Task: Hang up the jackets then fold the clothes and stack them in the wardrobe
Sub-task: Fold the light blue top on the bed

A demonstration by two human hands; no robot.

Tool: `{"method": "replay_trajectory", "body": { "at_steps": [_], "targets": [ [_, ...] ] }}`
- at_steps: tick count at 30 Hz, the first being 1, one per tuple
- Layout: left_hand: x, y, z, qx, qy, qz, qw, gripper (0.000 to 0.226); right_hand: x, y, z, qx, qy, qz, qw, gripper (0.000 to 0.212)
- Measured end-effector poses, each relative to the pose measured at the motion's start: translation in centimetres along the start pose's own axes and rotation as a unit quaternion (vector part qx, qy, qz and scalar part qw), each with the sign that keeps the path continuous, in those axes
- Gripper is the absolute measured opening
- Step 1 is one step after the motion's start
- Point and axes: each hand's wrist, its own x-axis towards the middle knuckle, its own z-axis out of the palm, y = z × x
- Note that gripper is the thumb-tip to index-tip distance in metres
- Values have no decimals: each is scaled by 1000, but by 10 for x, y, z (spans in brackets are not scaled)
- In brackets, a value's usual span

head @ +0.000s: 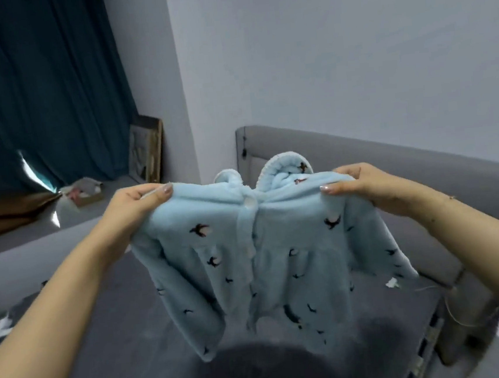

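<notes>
We saw our left hand [140,211] and right hand [373,189] bare, forearms unsleeved, fingernails wearing pale glossy polish.

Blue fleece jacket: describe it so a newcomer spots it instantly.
Above the grey bed, in front of the grey headboard, both hands hold up one garment by its shoulders. That pale blue fleece jacket has small dark bird motifs, a white-trimmed hood and a buttoned front; nothing nearby matches it.

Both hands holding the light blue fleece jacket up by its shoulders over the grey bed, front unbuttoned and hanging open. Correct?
Not quite: the front is closed. In the head view a white button fastens the placket near the collar. The rest holds: left hand and right hand grip the light blue fleece jacket by its shoulders over the grey bed.
</notes>
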Motion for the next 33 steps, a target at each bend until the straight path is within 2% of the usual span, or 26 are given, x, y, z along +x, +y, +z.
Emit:
{"method": "replay_trajectory", "body": {
  "at_steps": [3, 5, 8, 9, 11, 13, 15, 18, 22, 25, 28, 29, 31, 33],
  "targets": [
    [11, 27, 3, -50, -63, 14, 997, 47, -10, -25, -25, 4, 78, -106, 991, 36],
    [16, 37, 4, -87, -125, -1, 988, 48, -16, -38, -40, -81, 168, -186, 965, 30],
    [25, 40, 14, 1, -212, -68, 975, 69, -23, -44, -57, -187, 229, -261, 919, 25],
    [29, 36, 21, 21, -238, -135, 961, 78, -26, -44, -60, -202, 233, -267, 913, 21],
    [36, 24, 41, -17, -290, -279, 915, 88, -30, -41, -62, -206, 235, -251, 916, 16],
    [40, 9, 67, -101, -364, -318, 870, 79, -35, -34, -66, -192, 234, -224, 926, 19],
    [41, -6, 96, -151, -413, -312, 842, 62, -40, -25, -75, -169, 219, -192, 941, 20],
    [54, -30, 130, -201, -384, -278, 857, 48, -48, -2, -98, -111, 166, -125, 972, 18],
    [89, -44, 175, -221, -269, -206, 914, 32, -40, 42, -136, -92, 122, -63, 986, 22],
    [135, -50, 211, -155, -194, -132, 960, 30, -15, 78, -168, -101, 146, -34, 984, 38],
    [189, -51, 253, -111, -140, -80, 981, 25, 15, 107, -207, -83, 162, -9, 983, 60],
    [208, -47, 268, -104, -125, -65, 985, 22, 25, 114, -222, -90, 165, 1, 982, 57],
    [247, -36, 299, -77, -109, -37, 990, 17, 42, 125, -257, -150, 174, 17, 973, 36],
    [287, -23, 327, -50, -112, -7, 992, 15, 59, 130, -293, -205, 216, 11, 954, 17]
  ]
}}
